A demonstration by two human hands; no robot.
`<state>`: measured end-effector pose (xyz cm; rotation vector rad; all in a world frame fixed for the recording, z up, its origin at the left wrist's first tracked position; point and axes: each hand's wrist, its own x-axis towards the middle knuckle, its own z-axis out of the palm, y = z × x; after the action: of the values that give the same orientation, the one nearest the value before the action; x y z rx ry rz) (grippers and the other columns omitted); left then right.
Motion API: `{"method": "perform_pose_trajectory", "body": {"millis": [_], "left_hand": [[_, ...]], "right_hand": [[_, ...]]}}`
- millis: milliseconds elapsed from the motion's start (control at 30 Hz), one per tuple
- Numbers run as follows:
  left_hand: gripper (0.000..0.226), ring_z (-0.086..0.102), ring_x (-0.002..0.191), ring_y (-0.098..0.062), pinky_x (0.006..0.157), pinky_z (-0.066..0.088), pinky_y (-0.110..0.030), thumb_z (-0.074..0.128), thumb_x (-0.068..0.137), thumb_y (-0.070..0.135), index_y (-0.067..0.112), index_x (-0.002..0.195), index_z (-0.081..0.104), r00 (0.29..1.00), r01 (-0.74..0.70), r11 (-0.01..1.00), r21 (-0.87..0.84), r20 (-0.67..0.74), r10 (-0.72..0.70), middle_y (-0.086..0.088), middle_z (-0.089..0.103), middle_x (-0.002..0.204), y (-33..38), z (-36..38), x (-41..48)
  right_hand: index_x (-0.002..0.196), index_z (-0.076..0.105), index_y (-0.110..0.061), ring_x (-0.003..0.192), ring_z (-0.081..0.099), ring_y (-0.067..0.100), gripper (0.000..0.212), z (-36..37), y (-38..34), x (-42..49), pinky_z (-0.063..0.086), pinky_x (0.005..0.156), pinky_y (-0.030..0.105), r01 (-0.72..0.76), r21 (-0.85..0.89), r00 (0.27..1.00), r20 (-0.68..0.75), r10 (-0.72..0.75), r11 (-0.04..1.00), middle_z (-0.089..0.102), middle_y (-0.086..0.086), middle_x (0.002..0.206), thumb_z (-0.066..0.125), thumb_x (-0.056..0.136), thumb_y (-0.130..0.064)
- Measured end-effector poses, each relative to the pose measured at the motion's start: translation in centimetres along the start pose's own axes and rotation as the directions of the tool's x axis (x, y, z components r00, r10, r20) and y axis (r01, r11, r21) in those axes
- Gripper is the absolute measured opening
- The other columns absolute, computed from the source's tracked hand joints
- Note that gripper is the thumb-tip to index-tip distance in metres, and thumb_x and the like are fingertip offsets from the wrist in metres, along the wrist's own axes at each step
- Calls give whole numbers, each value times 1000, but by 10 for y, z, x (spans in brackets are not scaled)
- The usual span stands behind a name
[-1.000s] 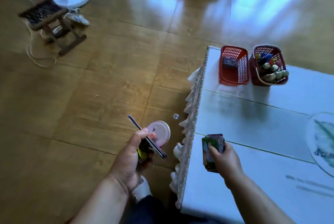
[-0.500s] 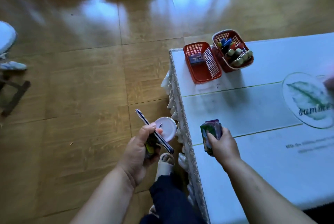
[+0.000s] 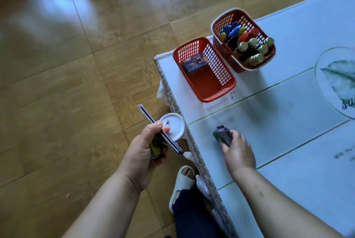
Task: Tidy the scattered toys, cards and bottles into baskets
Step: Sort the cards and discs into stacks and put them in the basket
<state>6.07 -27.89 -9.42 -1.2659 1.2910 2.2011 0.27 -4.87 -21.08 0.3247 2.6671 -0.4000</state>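
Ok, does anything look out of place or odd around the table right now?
A white round disc sits on the floor by the table, beyond the left hand holding cards. It may be a stray. The card basket and bottle basket stand upright, nothing spilled.

Blurred card stack (image 3: 222,135) half under right hand (image 3: 238,153); leaf print (image 3: 338,82) partly beyond right edge.

Left hand (image 3: 143,153) over the wood floor (image 3: 67,84) pinches thin cards (image 3: 151,120) plus a white disc (image 3: 173,125), just beside the bench (image 3: 288,113) edge. Right hand (image 3: 239,153) grips a card stack (image 3: 221,135) resting on the bench. At the far corner, side by side: near basket (image 3: 219,97) with one card pack (image 3: 194,64), far basket (image 3: 249,67) with bottles (image 3: 253,45) and toys (image 3: 231,31).
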Motion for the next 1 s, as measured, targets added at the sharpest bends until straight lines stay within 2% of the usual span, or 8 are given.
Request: {"method": "perform_pose_trajectory", "body": {"millis": [100, 333, 467, 533, 600, 667, 767, 1000], "left_hand": [[34, 52, 60, -13, 52, 36, -25, 65, 71, 47, 19, 86, 75, 1000, 21, 999, 32, 15, -22, -9, 58, 85, 11, 3, 16], [44, 51, 66, -17, 53, 36, -25, 66, 65, 49, 15, 91, 74, 992, 108, 988, 106, 49, -114, -11, 57, 86, 42, 15, 52], [46, 51, 70, -20, 50, 36, -23, 73, 65, 46, 13, 97, 72, 988, 110, 980, 166, 93, -126, -7, 61, 86, 67, 20, 81], [53, 50, 73, -22, 50, 35, -23, 74, 59, 47, 13, 100, 72, 975, 88, 975, 205, 184, -127, -7, 63, 89, 88, 30, 102], [53, 51, 73, -24, 54, 35, -24, 71, 54, 50, 16, 95, 73, 960, 84, 949, 304, 230, -158, -7, 66, 92, 100, 37, 116], [47, 51, 75, -27, 60, 36, -28, 70, 56, 50, 18, 90, 75, 933, 61, 925, 375, 308, -187, -6, 69, 93, 111, 48, 123], [37, 52, 72, -23, 60, 37, -30, 67, 68, 44, 17, 91, 76, 888, 6, 879, 476, 402, -224, -5, 70, 88, 118, 67, 133], [21, 52, 73, -23, 59, 39, -30, 64, 79, 37, 20, 83, 77, 821, -17, 826, 563, 479, -310, -6, 71, 91, 100, 93, 147]], "right_hand": [[135, 38, -19, 122, 44, 32, 66, 9, -3, 8, 39, 96, 43, -97, -91, 993, 58, 102, 991, 47, 10, 133, 69, 81, -40], [121, 51, -11, 104, 54, 37, 40, 4, -12, 18, 44, 83, 42, -74, -34, 994, -85, 71, 997, 60, 14, 114, 66, 85, -20], [125, 49, -18, 111, 51, 34, 42, 9, -21, 32, 41, 89, 41, -190, -107, 981, 5, 192, 976, 56, 9, 120, 64, 86, -24], [122, 51, -17, 110, 52, 33, 37, 13, -24, 41, 42, 88, 41, -280, 35, 959, -43, 282, 959, 58, 9, 119, 63, 87, -24], [116, 56, -16, 102, 59, 30, 32, 10, -32, 41, 46, 83, 35, -303, 440, 914, -117, 388, 845, 64, 8, 111, 67, 85, -18], [105, 60, -19, 93, 65, 20, 25, 1, -42, 41, 49, 80, 29, -198, 852, 851, -95, 516, 485, 68, 1, 100, 69, 84, -8], [93, 61, -19, 80, 65, 9, 30, -3, -55, 39, 54, 74, 23, 62, 989, 776, -130, 617, 131, 68, -1, 88, 69, 80, 6], [102, 60, -11, 83, 67, 18, 35, 54, -52, 39, 53, 78, 32, -78, 960, 660, -152, 736, 268, 69, 8, 92, 78, 73, -19]]}}
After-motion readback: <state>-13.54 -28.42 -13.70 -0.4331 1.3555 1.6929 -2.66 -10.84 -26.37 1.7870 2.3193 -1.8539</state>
